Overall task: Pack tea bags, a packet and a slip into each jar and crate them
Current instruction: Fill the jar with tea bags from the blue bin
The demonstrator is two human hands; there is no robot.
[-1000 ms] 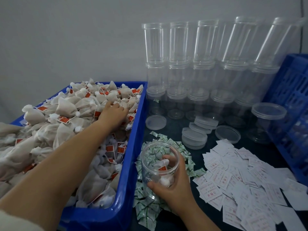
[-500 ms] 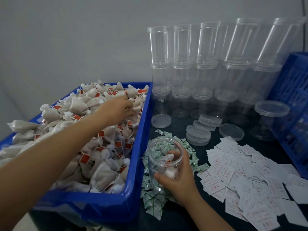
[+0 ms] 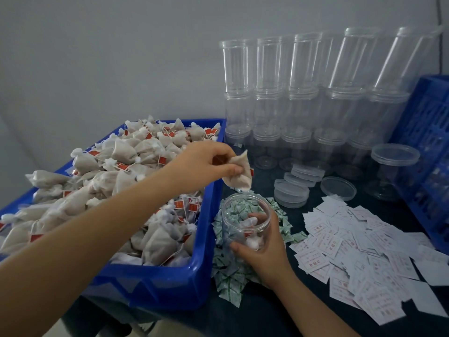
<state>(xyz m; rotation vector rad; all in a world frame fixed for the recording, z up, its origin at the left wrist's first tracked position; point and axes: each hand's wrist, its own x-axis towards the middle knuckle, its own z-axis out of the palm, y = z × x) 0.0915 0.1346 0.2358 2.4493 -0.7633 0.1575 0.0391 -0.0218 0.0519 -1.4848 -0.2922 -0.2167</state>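
Now | left hand (image 3: pixel 204 164) fingers pinch limp tea bag (image 3: pixel 239 177); right hand (image 3: pixel 264 251) fingers grip clear jar (image 3: pixel 245 220)

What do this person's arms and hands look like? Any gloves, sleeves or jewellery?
Both are bare. The left hand and right hand wear no gloves, and no rings, watch or bracelet show on the fingers or wrists in view. Both forearms are uncovered as far as the frame shows, so no sleeve edge is visible. The fingernails look short and unpainted.
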